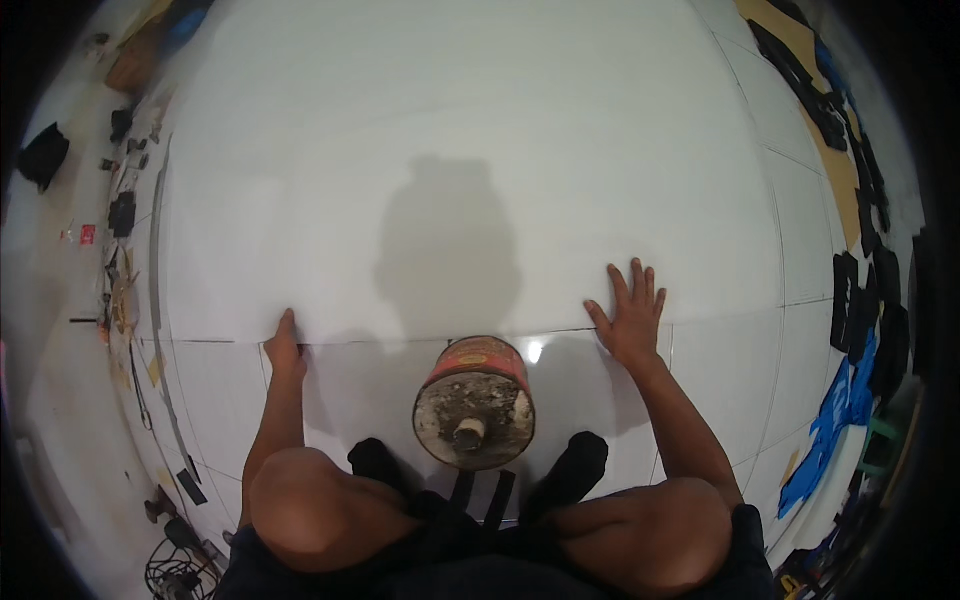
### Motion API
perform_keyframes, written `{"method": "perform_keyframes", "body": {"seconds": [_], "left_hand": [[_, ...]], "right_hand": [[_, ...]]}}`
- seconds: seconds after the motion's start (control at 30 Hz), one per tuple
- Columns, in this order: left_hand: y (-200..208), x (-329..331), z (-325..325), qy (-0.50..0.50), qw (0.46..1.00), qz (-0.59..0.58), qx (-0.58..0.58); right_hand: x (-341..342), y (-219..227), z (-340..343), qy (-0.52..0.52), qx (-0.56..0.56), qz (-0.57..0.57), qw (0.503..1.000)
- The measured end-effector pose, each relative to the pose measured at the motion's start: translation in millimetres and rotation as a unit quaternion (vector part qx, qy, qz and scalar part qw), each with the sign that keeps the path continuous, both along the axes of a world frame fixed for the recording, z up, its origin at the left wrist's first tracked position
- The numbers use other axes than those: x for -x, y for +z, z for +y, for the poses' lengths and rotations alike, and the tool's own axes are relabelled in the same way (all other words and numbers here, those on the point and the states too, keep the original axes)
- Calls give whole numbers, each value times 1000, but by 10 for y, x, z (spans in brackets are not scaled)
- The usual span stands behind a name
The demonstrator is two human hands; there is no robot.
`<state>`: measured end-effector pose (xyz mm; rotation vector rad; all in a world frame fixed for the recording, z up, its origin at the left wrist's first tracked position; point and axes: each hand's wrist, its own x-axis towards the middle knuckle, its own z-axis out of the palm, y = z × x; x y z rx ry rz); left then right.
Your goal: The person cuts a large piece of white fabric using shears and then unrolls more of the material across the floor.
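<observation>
A large white sheet [560, 200] lies spread over the tiled floor, its near edge running across in front of me. My left hand [285, 350] is at that edge, one digit stretched over the top of the sheet and the other fingers hidden, closed on the edge as it appears. Farther right, my right hand [632, 318] rests palm down on the sheet with its fingers spread, holding nothing. Between my hands a red-labelled round can [475, 405] stands over the near edge. Its stained top has a short pale round stub in the middle.
Along the left lie a long grey strip [157, 250], scattered small pieces and a coil of wire [182, 575]. At the right are black pieces [845, 300], a tan board [835, 190] and a blue plastic sheet [825, 435]. My feet in black socks flank the can.
</observation>
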<state>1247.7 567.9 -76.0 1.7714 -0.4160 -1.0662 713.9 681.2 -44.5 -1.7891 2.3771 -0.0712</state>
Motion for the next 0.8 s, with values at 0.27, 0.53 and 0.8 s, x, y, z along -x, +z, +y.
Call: {"method": "perform_keyframes", "body": {"seconds": [0.27,0.53,0.8], "left_hand": [[99,20,44,29,999,-12,-9],[165,-1083,-176,96,969,145,178],[757,-1381,-371,191,922,161,297]], "right_hand": [[-24,27,-140,15,-22,-17,1000],[-23,120,-210,10,-116,-26,993],[-15,237,-349,37,-181,-5,983]]}}
